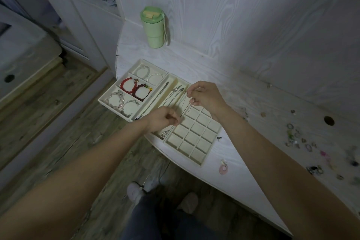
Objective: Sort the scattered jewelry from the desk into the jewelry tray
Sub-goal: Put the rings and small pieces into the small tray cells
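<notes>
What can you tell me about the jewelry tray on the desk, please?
The jewelry tray is a cream, velvety-looking rectangle lying flat and angled at the desk's curved edge. Its left section has three compartments with beaded bracelets, red, white and pale. Two long middle slots hold silver chains. The right section is a grid of small square cells, empty where visible. The left hand and right hand hold a thin necklace over it.

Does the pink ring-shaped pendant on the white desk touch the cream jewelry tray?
Apart. The head view shows bare white desk between the pink ring-shaped pendant and the cream jewelry tray.
</notes>
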`<act>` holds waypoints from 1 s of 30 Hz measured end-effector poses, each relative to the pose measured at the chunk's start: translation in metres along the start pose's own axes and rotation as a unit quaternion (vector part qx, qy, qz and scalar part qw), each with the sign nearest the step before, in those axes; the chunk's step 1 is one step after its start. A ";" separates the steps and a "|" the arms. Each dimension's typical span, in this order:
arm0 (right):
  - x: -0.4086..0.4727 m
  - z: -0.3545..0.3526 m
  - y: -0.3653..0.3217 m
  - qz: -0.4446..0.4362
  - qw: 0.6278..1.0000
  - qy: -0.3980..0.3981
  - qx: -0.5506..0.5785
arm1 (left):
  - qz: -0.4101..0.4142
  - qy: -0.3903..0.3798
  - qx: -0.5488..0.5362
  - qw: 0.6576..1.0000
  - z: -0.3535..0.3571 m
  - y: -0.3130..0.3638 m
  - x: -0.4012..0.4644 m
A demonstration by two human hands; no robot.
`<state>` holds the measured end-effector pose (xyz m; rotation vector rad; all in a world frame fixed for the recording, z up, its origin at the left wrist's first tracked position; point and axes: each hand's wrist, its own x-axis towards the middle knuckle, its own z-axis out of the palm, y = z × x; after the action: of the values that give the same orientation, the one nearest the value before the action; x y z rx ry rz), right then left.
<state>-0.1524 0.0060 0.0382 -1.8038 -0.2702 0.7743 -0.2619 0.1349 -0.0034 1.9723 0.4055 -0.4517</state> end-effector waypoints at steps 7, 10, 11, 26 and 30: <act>0.012 -0.005 -0.001 -0.010 0.999 0.017 -0.027 | 0.022 0.062 0.088 0.994 -0.005 0.006 0.001; 0.019 -0.006 0.000 -0.008 0.999 0.024 -0.040 | 0.018 0.092 0.121 0.988 -0.009 0.007 0.003; 0.021 -0.006 0.001 -0.008 0.999 0.024 -0.046 | 0.020 0.100 0.121 0.987 -0.010 0.008 0.004; 0.064 -0.005 0.018 -0.018 0.980 0.032 -0.196 | 0.012 0.099 0.132 0.986 -0.020 0.008 0.024; 0.071 -0.007 0.019 0.005 0.985 0.043 -0.167 | 0.020 0.096 0.143 0.985 -0.021 0.009 0.029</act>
<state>-0.0976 0.0317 -0.0046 -2.1504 -0.3511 0.6853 -0.2296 0.1521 -0.0019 2.3090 0.4407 -0.3086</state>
